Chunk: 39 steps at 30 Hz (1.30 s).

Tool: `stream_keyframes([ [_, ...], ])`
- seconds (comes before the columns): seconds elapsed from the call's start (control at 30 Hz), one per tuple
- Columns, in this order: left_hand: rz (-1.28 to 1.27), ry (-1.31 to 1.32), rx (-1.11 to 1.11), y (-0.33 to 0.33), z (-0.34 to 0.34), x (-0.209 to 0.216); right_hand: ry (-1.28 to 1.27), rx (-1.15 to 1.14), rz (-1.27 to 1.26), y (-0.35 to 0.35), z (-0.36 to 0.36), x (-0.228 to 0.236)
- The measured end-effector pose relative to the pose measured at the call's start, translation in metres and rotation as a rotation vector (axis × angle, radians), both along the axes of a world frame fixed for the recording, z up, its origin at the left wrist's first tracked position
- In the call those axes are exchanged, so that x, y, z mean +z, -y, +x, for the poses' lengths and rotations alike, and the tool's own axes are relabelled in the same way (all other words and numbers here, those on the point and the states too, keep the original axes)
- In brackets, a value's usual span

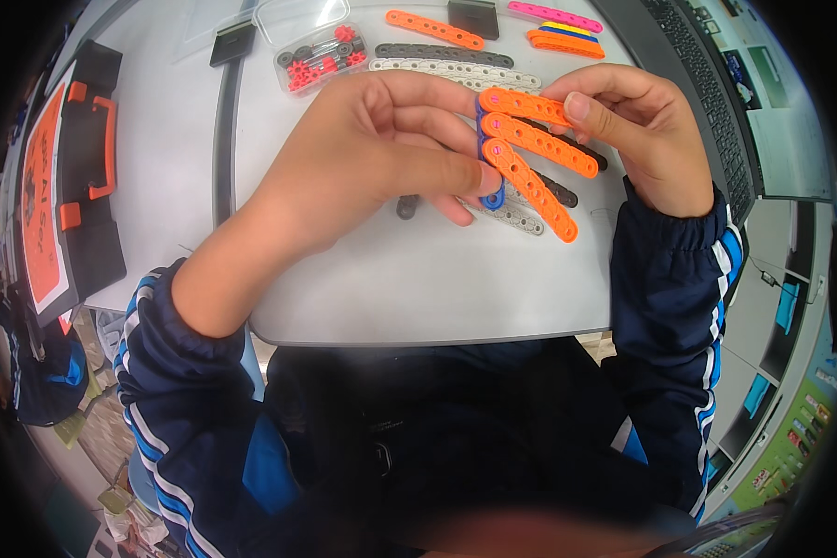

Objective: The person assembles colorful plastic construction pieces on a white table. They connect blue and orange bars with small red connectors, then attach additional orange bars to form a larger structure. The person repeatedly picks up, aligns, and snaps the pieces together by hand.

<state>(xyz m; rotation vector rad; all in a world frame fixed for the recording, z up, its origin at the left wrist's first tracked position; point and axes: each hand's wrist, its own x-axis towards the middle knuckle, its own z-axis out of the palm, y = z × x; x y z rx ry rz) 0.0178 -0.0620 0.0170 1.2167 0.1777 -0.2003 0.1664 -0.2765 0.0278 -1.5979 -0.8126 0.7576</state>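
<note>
Above the table I hold an assembly of plastic building beams. Three orange beams (pixel 541 147) fan out to the right from a blue beam (pixel 494 192), joined near their left ends by small pink pins. My left hand (pixel 372 153) is closed on the blue beam, its thumb pressed near the lower end. With thumb and fingers, my right hand (pixel 637 130) pinches the outer end of the top orange beam. Dark beams (pixel 562 192) show behind the orange ones. A light grey beam (pixel 521 219) appears lower down, partly covered by the assembly.
A clear box (pixel 293 86) of red gears and small parts stands at the back. Beside it lie an orange beam (pixel 434 29), a dark grey beam (pixel 445 55) and a pink beam (pixel 555 16). A laptop (pixel 684 56) borders the right; a black-and-orange case (pixel 93 177) stands left.
</note>
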Motion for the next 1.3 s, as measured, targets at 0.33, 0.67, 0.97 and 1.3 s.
stream_keyframes([
  [0.33, 0.045, 0.07, -0.057, 0.0, 0.0, -0.004, 0.049, 0.004, 0.018, -0.004, -0.003, 0.001],
  [0.67, -0.005, 0.021, -0.208, 0.01, -0.001, -0.005, 0.026, 0.177, -0.075, -0.007, -0.019, 0.006],
  [0.97, -0.176, 0.015, -0.254, 0.004, 0.001, -0.01, -0.165, 0.171, -0.027, -0.008, -0.025, 0.008],
  [1.3, -0.231, 0.174, -0.302, 0.008, -0.003, -0.015, -0.147, 0.176, 0.054, -0.006, -0.032, 0.012],
])
